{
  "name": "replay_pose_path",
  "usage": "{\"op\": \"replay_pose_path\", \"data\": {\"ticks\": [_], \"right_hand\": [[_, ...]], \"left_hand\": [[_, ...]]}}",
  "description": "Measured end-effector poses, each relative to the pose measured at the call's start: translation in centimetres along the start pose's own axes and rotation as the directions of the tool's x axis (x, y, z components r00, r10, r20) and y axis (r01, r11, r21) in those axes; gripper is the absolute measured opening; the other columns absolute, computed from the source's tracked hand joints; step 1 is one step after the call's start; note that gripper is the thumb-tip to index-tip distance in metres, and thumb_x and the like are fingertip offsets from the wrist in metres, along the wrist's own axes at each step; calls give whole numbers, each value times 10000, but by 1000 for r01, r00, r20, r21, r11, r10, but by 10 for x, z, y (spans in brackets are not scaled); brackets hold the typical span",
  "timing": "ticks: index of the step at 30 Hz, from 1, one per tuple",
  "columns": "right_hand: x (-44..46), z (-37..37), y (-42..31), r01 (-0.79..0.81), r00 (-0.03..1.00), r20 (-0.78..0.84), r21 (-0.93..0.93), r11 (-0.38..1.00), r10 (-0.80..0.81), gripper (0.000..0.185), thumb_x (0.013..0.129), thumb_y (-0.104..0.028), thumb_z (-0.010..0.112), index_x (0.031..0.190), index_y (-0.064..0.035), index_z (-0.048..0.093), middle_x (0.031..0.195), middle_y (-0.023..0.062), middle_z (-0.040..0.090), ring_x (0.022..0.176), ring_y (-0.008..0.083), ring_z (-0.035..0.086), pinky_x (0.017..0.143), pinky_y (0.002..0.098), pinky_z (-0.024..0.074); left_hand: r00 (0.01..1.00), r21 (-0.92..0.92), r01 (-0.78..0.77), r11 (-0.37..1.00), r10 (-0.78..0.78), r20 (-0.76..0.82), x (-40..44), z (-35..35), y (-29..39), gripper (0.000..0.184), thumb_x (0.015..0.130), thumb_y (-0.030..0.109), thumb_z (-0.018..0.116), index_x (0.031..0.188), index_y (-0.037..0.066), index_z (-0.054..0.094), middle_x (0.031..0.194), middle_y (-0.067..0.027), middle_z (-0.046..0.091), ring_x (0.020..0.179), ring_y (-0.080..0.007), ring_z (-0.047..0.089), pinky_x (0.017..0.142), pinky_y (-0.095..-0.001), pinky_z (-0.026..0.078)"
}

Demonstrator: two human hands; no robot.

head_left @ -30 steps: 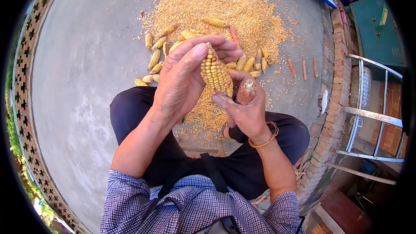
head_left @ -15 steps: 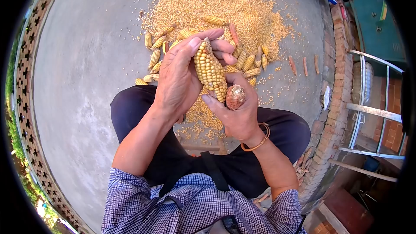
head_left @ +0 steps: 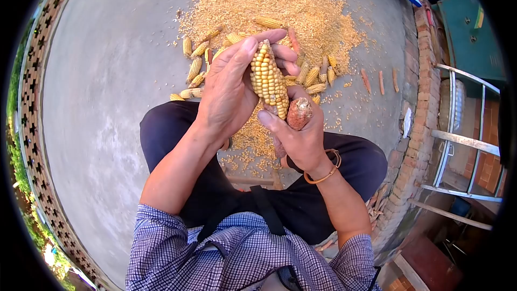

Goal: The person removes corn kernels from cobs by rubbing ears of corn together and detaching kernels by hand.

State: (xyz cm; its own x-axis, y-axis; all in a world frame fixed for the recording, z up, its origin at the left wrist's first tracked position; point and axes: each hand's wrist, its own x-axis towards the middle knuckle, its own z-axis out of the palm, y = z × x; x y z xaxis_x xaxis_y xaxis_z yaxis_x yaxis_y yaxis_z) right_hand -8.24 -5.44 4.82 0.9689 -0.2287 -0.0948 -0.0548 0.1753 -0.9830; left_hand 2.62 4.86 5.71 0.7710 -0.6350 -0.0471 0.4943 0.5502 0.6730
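My left hand [head_left: 225, 86] is wrapped around a yellow ear of corn [head_left: 268, 82], its narrow tip pointing away from me. Kernels cover most of the ear, with a bare patch near its lower end. In my right hand [head_left: 302, 143] is a reddish, stripped corn cob [head_left: 299, 113], pressed close to the ear's lower right side. My right thumb lies at the bottom of the ear. Loose kernels [head_left: 252, 139] lie on the ground below, between my legs.
A wide heap of kernels [head_left: 269, 5] spreads ahead on the concrete floor [head_left: 107, 102]. Several corn ears [head_left: 195, 68] lie along its near edge. Bare cobs [head_left: 381, 82] rest to the right, near a brick edge [head_left: 423, 86] and a metal frame [head_left: 466, 138].
Both hands and the ear have shifted slightly up and to the right in view. The ear is turned a little more upright, and the cob stays in my right hand.
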Motion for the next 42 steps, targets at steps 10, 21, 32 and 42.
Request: {"op": "replay_pose_path", "data": {"ticks": [10,21,32,42], "right_hand": [[1,-7,2,-225,967,183,304,926,175,326,946,-224,630,1166,-10,521,819,100,642,517,62,497,461,181,383],[2,-14,2,-225,965,218,402,888,146,366,979,-287,576,1219,-19,509,872,154,661,518,91,506,465,177,394],[3,-14,1,-256,967,94,324,911,238,326,936,-239,670,1140,-15,548,773,57,618,521,58,496,446,171,371],[2,-11,-2,-132,991,15,151,980,131,353,918,-160,679,1179,21,525,800,48,626,531,30,491,449,168,360]], "left_hand": [[998,-43,43,998,-41,39,2,-9,4,431,1034,204,419,1330,-107,450,1150,-227,603,1068,-303,629,942,-407,537],[995,-107,103,989,-104,-7,3,-16,-2,429,962,65,489,1347,-115,433,1258,-314,552,1221,-370,549,1057,-433,453],[997,-37,73,997,-74,-22,2,-3,-7,409,1000,172,499,1287,-120,481,1237,-288,575,1184,-361,577,1047,-439,466],[996,-40,85,996,-85,-8,3,-12,-8,425,992,156,513,1310,-118,451,1255,-271,567,1187,-351,580,1031,-446,488]]}}
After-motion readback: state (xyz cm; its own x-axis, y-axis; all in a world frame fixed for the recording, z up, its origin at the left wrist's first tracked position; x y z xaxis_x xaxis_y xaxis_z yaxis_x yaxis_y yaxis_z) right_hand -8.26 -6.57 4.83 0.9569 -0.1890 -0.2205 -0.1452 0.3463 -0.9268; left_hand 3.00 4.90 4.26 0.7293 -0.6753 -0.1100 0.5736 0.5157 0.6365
